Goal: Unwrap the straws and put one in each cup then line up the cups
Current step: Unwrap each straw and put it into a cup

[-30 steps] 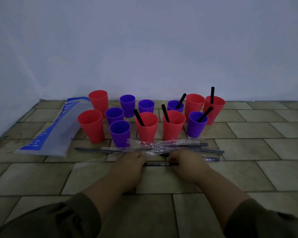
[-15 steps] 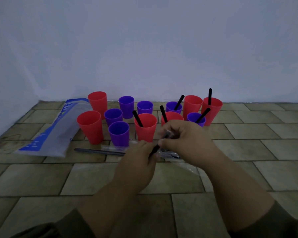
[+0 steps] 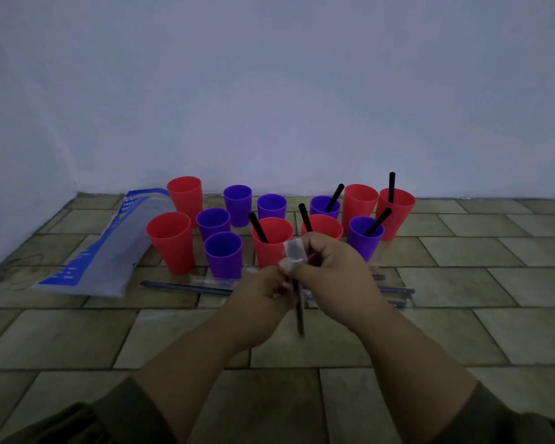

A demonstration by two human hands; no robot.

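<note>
A dark wrapped straw [image 3: 299, 310] is being held upright between both hands, just in front of the cluster of plastic cups on the tiled floor [image 3: 462, 331]. The left hand [image 3: 263, 304] is being kept closed around the straw's middle, while the right hand [image 3: 330, 267] is being pinched shut on the clear, crinkled wrapper end [image 3: 293, 253] at the top. The two hands are being pressed close together, knuckles nearly touching, and the straw's lower end is being left hanging free below them.

Behind the hands, six red cups and six purple cups are being kept standing upright in a loose group against the pale wall [image 3: 269, 91]. Black straws are being carried by five of them: the red cup [image 3: 271, 241] directly behind the hands, the red cup [image 3: 322, 226] just to its right, the purple cup [image 3: 364, 237] further right, the purple cup [image 3: 324, 206] at the back, and the red cup [image 3: 394, 213] at the far right of the cluster. The remaining cups, mostly to the left of the cluster, are being shown without straws.

More wrapped straws [image 3: 186, 287] are being left lying flat on the floor between the hands and the cups. A flat blue-and-grey plastic bag [image 3: 100, 251] is being left lying to the left of the cluster.
</note>
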